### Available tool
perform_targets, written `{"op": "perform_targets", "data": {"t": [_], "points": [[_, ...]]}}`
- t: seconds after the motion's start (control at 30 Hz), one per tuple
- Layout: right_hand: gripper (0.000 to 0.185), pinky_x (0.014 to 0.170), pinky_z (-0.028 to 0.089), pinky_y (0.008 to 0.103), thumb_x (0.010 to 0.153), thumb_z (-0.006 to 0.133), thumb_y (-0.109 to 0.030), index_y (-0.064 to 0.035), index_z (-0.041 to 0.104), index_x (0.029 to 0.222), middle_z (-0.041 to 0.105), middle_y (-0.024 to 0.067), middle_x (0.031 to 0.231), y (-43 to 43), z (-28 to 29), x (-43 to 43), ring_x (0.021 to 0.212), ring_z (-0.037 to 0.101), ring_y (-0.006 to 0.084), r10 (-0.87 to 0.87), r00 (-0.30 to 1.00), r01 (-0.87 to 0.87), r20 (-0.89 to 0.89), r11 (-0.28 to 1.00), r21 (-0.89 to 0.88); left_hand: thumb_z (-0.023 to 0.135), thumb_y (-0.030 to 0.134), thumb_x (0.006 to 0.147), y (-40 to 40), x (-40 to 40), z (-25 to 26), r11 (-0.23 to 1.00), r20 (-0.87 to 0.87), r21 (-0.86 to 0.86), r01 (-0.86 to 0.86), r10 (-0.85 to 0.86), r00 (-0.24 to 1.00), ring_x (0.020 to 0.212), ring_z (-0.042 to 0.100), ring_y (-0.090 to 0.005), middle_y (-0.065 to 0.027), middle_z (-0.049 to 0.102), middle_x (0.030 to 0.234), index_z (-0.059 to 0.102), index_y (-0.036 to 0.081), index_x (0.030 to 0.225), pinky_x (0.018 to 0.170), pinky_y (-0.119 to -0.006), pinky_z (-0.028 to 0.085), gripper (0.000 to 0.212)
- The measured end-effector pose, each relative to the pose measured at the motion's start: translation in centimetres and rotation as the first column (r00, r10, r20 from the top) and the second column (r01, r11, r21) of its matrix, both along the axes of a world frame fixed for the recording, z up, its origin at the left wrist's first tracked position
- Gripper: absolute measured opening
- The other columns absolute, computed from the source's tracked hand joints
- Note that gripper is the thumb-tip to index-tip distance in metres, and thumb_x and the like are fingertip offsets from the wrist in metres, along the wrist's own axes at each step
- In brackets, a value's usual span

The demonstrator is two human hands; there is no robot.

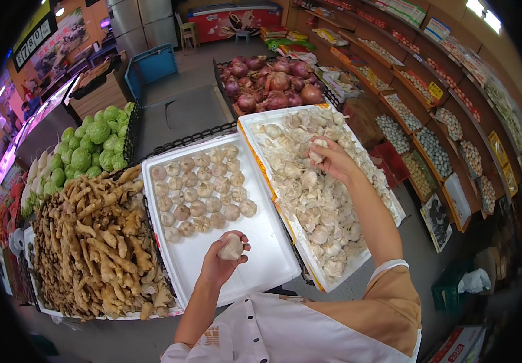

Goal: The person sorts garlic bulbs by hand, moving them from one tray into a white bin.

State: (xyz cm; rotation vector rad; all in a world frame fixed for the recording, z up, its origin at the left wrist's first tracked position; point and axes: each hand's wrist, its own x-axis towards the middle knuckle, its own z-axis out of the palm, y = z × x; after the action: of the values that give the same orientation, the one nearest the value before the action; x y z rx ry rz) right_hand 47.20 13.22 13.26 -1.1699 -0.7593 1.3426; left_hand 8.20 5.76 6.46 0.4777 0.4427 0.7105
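Observation:
My left hand (223, 259) holds a garlic bulb (231, 247) above the near part of a white foam tray (268, 254). In that tray, garlic bulbs (205, 189) stand in fairly even rows towards the far left side. My right hand (333, 159) grips another garlic bulb (318, 150) over a second white foam box (261, 156) on the right. Loose garlic (320, 233) and papery skins fill that box in a jumbled heap.
Left of the tray lies a big pile of ginger (102, 231), with green cabbages (89, 136) and white radishes (38, 170) beyond. A crate of red onions (274, 86) stands behind the garlic. Shelves of eggs (433, 149) line the right side.

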Motion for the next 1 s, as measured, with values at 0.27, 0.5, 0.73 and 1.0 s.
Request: {"op": "perform_targets", "data": {"t": [0.27, 0.5, 0.73, 1.0], "points": [[0.017, 0.069, 0.053, 0.0347, 0.099, 0.057, -0.02, -0.0056, 0.055, 0.106, 0.061, 0.0072, 0.091, -6.2, 0.1, -4.7, 0.083, 0.06, 0.0175, -0.111, 0.961, 0.142, -0.252, 0.984, 0.109, 0.053, 0.033, 0.096, 1.2, 8.3, 3.6, 0.968, -0.122, 0.12, 0.222, -0.208, 0.971, 0.097, 0.06, -0.02, -0.007, 0.061, 0.107, 0.056, 0.01, 0.118, 0.076, -0.033, 0.051, 0.031], [0.027, 0.063, 0.048, 0.0244, 0.105, 0.043, -0.031, -0.0083, 0.058, 0.107, 0.061, 0.0032, 0.092, -9.8, -0.3, -9.2, 0.08, 0.057, 0.0098, -0.223, 0.975, 0.223, -0.009, 0.968, 0.115, 0.054, 0.05, 0.098, 1.5, 15.0, 4.9, 0.944, -0.085, -0.051, 0.326, -0.33, 0.94, 0.092, 0.063, -0.0159, -0.0026, 0.066, 0.105, 0.057, 0.014, 0.121, 0.077, -0.031, 0.051, 0.043], [0.045, 0.079, 0.048, 0.0248, 0.106, 0.035, -0.041, -0.0078, 0.059, 0.123, 0.061, 0.0104, 0.125, -11.7, 0.6, -8.7, 0.104, 0.058, 0.0142, -0.09, 0.983, 0.068, 0.157, 0.987, 0.143, 0.064, 0.046, 0.094, 1.0, 15.6, 4.3, 0.955, -0.096, -0.066, 0.288, -0.293, 0.951, 0.089, 0.061, -0.0118, 0.0024, 0.064, 0.104, 0.059, 0.016, 0.117, 0.078, -0.031, 0.049, 0.039], [0.053, 0.094, 0.049, 0.0326, 0.102, 0.049, -0.041, -0.0076, 0.046, 0.143, 0.059, 0.0088, 0.124, -13.1, 2.3, -7.6, 0.116, 0.055, 0.0158, 0.001, 0.954, -0.044, 0.3, 0.99, 0.135, 0.073, 0.031, 0.09, 0.7, 15.3, 4.4, 0.961, -0.247, 0.266, 0.069, -0.001, 0.969, 0.099, 0.061, -0.0137, -0.0043, 0.064, 0.113, 0.059, 0.007, 0.13, 0.087, -0.029, 0.049, 0.049]]}}
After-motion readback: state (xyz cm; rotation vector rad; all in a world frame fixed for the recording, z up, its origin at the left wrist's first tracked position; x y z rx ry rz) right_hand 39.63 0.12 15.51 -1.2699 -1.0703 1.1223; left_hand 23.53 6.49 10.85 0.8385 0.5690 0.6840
